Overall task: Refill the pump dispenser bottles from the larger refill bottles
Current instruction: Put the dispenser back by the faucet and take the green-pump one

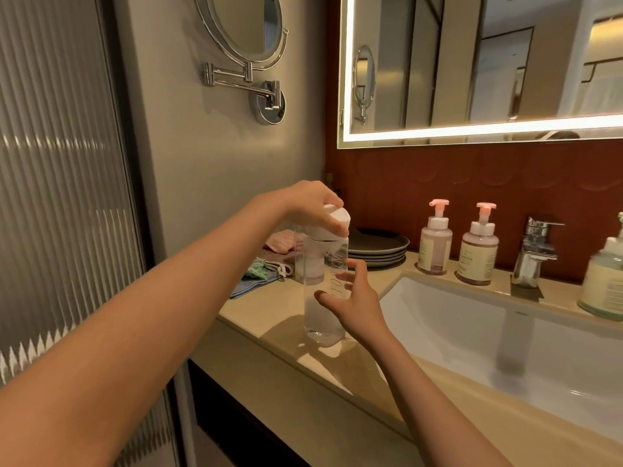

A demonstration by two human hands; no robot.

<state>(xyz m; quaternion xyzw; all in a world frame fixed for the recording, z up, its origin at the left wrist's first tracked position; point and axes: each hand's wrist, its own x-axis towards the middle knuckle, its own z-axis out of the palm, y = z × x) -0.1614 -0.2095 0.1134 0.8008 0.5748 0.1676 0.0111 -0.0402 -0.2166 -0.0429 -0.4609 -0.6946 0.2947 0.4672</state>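
The tall clear refill bottle [324, 298] stands upright on the counter [286, 352] close to its front edge, just left of the sink [472, 348]. The left hand [313, 200] comes onto it from above, fingers curled round the white cap [337, 224]. The right hand [357, 301] is at the bottle's side with fingers spread and only lightly bent, thumb across the front; whether it presses the plastic or merely brushes it I cannot tell. That looks like the main risk: if the cap is twisted while the body is not firmly held, the whole bottle is likely to turn with it, skid on the smooth counter or tip, and from so near the edge it could go to the floor. A slim, tall bottle probably topples easily, and a cap that gives suddenly could jerk it and slop liquid over the counter. A hard squeeze on thin walls could push liquid out once the cap loosens. The first pump dispenser [435, 246] and the second pump dispenser [479, 252] stand well apart from the hands, behind the sink beside the faucet [536, 251], pumps on, so carrying the open bottle across the basin invites drips, and their narrow necks will probably make overflow likely when pouring. The stacked plates [377, 251] just behind the bottle could be knocked by a swinging elbow or cap
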